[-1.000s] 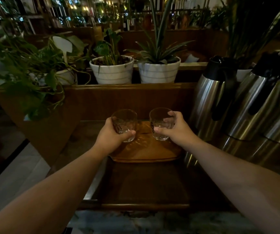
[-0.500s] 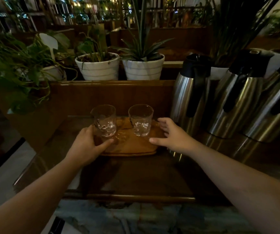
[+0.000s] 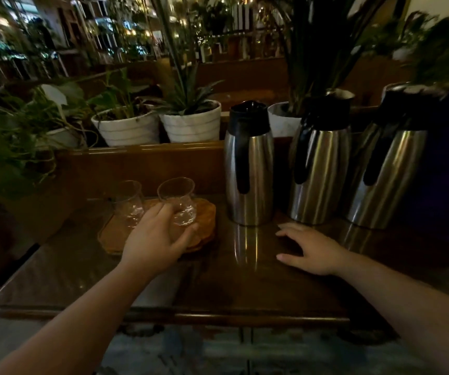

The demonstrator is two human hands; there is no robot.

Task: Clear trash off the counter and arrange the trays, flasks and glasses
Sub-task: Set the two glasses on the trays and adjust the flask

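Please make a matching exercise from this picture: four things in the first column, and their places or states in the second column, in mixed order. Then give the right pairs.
Things:
1. left hand
2. right hand
3. wooden tray
4. three steel flasks

Places or states:
A. lies under two glasses
B. open, fingers spread, low over the bare counter
C. stand upright in a row on the right
D. at the right-hand glass, fingers around its base

Pairs: 1-D, 2-B, 3-A, 4-C

Glossy dark wood counter [image 3: 245, 288] — polished steel flasks [image 3: 249, 174], clear glasses [image 3: 176, 201], matt wooden tray [image 3: 109, 236].
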